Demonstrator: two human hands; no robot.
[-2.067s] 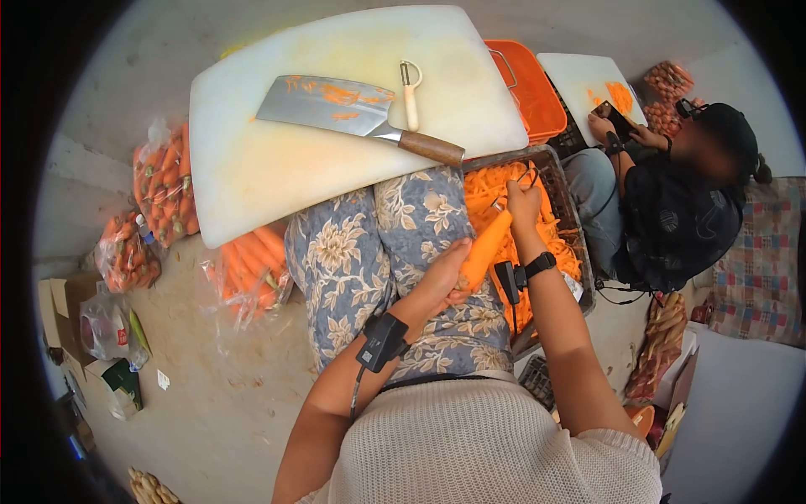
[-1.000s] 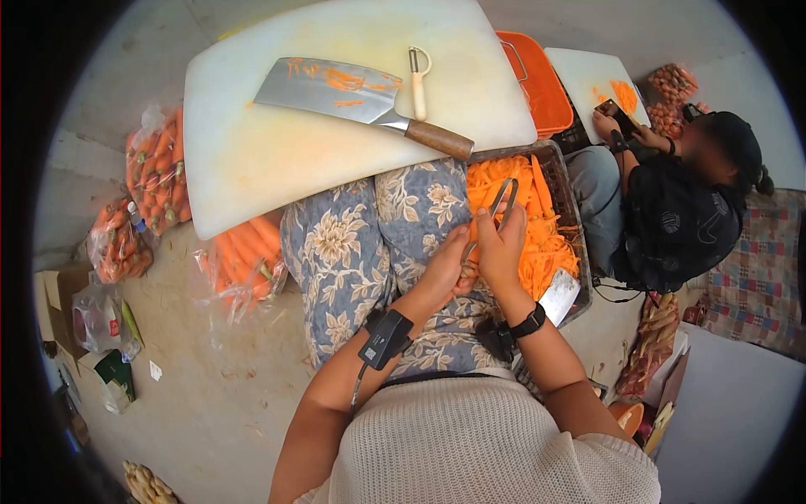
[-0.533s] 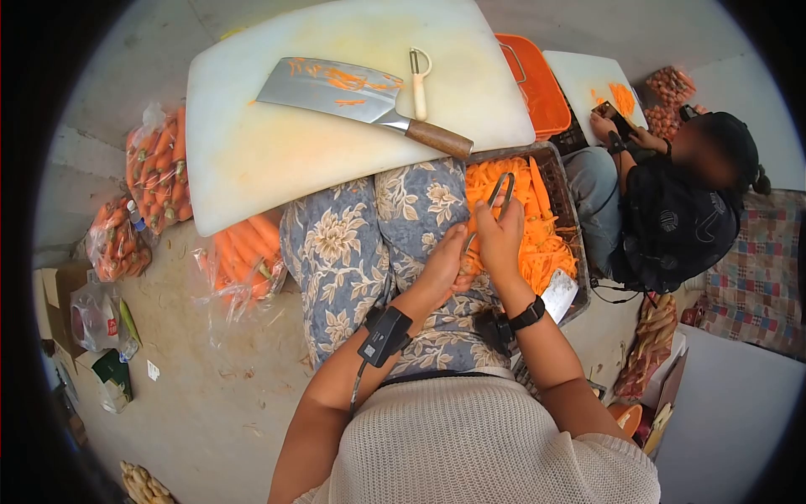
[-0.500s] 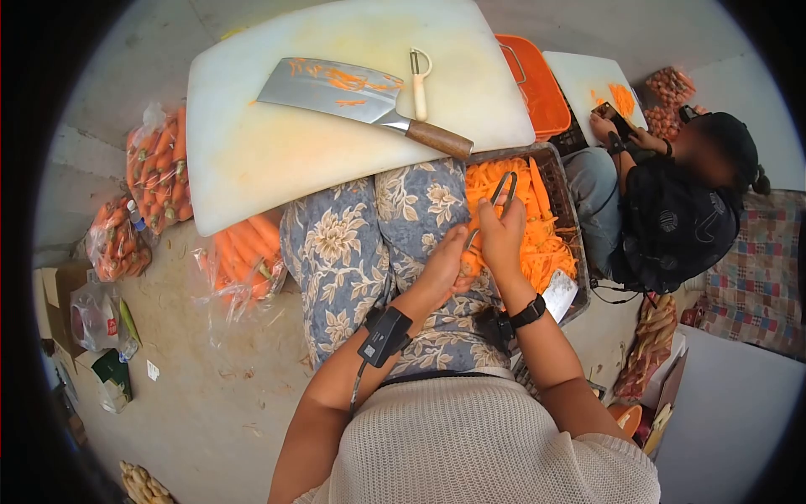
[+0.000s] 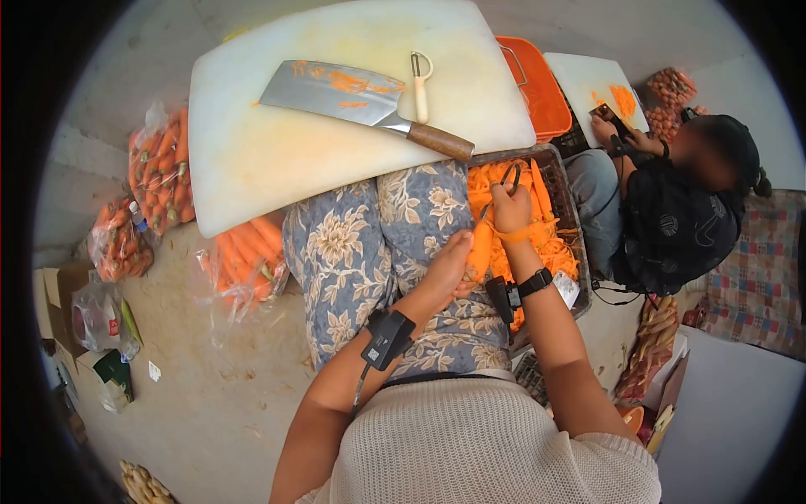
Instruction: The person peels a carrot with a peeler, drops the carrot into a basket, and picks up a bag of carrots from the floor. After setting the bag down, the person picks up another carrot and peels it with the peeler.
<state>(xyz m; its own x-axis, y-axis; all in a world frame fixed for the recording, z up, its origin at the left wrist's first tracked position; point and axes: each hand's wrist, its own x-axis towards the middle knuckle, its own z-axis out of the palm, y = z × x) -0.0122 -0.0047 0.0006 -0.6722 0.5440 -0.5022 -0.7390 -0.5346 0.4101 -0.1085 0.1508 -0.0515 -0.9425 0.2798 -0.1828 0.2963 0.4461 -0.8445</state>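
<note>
My left hand (image 5: 449, 270) is closed around the thick end of a carrot (image 5: 481, 250), over my lap. Just beyond it, my right hand (image 5: 510, 210) grips a metal peeler (image 5: 514, 172), whose loop shows above the fingers. The peeler's blade end is at the carrot's far tip. A strip of orange peel (image 5: 515, 234) lies across my right wrist. Beneath both hands' far side sits a dark crate (image 5: 573, 189) heaped with carrot peelings (image 5: 550, 244).
A white cutting board (image 5: 243, 151) spans above my knees, bearing a cleaver (image 5: 336, 92) and a second peeler (image 5: 421, 92). Bagged carrots (image 5: 243, 252) stand left on the floor. At right a person (image 5: 672, 193) sits by another board (image 5: 579, 71) and an orange bin (image 5: 537, 84).
My right hand has moved forward with the peeler along the carrot to its far end. A peel strip now hangs over my right wrist. The left hand stays nearly in place.
</note>
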